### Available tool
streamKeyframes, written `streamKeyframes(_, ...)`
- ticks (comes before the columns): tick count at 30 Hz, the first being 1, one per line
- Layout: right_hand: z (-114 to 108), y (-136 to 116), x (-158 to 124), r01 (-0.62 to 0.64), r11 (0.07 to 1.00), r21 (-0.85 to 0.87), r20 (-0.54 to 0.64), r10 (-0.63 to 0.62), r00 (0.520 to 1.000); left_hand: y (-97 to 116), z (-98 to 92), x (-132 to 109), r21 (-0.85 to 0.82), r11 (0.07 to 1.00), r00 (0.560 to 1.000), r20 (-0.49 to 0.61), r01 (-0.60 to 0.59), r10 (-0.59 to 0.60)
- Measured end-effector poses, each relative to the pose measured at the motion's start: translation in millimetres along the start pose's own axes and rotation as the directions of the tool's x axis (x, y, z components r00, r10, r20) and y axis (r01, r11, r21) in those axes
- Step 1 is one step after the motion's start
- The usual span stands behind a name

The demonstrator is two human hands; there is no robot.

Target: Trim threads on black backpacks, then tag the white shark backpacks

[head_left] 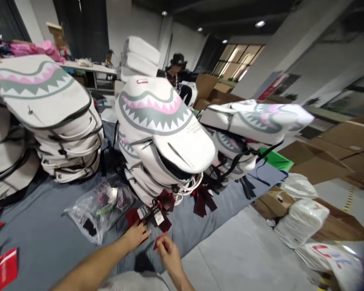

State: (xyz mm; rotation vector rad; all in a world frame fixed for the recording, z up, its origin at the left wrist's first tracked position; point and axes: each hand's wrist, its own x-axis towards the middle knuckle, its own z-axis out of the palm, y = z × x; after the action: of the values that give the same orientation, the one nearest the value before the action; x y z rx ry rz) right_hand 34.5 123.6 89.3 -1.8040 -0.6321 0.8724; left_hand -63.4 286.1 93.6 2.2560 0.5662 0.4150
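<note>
My left hand [136, 234] lies near the table's front edge with its fingers stretched and apart, touching or just over dark red tags [132, 216]. My right hand [169, 249] pinches a small red tag [159, 239] between thumb and fingers. Just beyond both hands hang more dark red and black tags [166, 200], one with a white label [158, 217], below a stack of white backpacks [166, 121] printed with a grey and pink toothed mouth. A clear plastic bag [100, 214] with small items inside rests left of my left hand.
Another stack of white backpacks [66, 137] stands at the left, and more backpacks [245, 125] lie at the right. Red packets [4, 268] are at the lower left. Cardboard boxes [346, 141] and white bundles [303, 220] sit on the floor. A person [176, 70] is in the background.
</note>
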Motion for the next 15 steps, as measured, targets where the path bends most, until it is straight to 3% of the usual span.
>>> streamKeyframes(3,6.3,10.2,10.9,0.004,0.998,-0.066,0.052,0.000,0.999,4.9,-13.8,2.6,-0.036,0.999,0.994,-0.104,0.018,-0.021)
streamKeyframes(8,9.6,2.6,26.8,0.022,1.000,-0.020,0.089,-0.020,0.996,-1.6,-18.8,-34.2,-0.190,0.966,0.956,-0.203,0.174,-0.212)
streamKeyframes(11,13.4,-10.5,31.8,-0.003,0.999,0.039,0.117,-0.001,0.993,-12.2,-24.2,-54.3,-0.303,0.917,0.911,-0.239,0.259,-0.337)
streamKeyframes(15,28.3,-28.6,30.2,-0.051,0.995,0.081,0.177,0.036,0.984,-26.4,-46.8,-63.6,-0.472,0.822,0.823,-0.291,0.320,-0.488)
